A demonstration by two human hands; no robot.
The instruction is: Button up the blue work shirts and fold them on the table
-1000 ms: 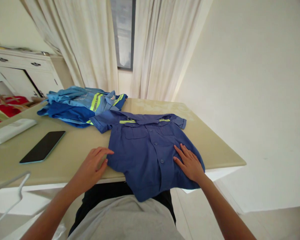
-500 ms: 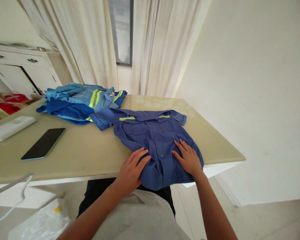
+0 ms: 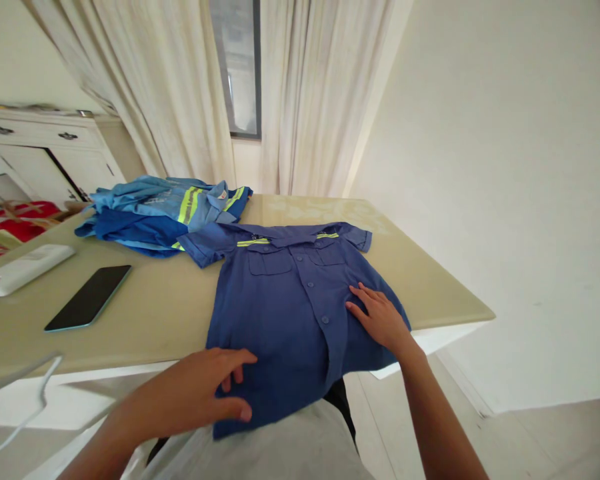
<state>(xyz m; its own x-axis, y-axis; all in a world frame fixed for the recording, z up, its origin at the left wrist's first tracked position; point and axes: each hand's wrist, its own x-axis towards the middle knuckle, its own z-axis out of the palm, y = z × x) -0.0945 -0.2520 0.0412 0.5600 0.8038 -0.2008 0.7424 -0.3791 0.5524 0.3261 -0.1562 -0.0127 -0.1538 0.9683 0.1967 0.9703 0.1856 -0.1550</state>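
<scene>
A dark blue short-sleeved work shirt (image 3: 275, 313) lies front up on the table, collar away from me, its lower hem hanging over the near edge. It has buttons, chest pockets and yellow reflective strips. My left hand (image 3: 200, 387) is at the shirt's lower left side, thumb and fingers apart, with nothing gripped between them. On the lower right of the shirt, my right hand (image 3: 377, 317) rests flat with its fingers stretched out.
A heap of lighter blue work clothes (image 3: 165, 210) lies at the back left, touching the shirt's sleeve. A black-screened phone (image 3: 89, 298) and a white device (image 3: 27, 268) are on the table (image 3: 430, 293). A white cable (image 3: 43, 393) hangs at left. A wall (image 3: 520, 200) stands on the right.
My left hand has moved left and toward me, off the shirt's middle. The shirt's left side has spread out flat and its lower left corner now hangs down. My right hand stays almost in place.
</scene>
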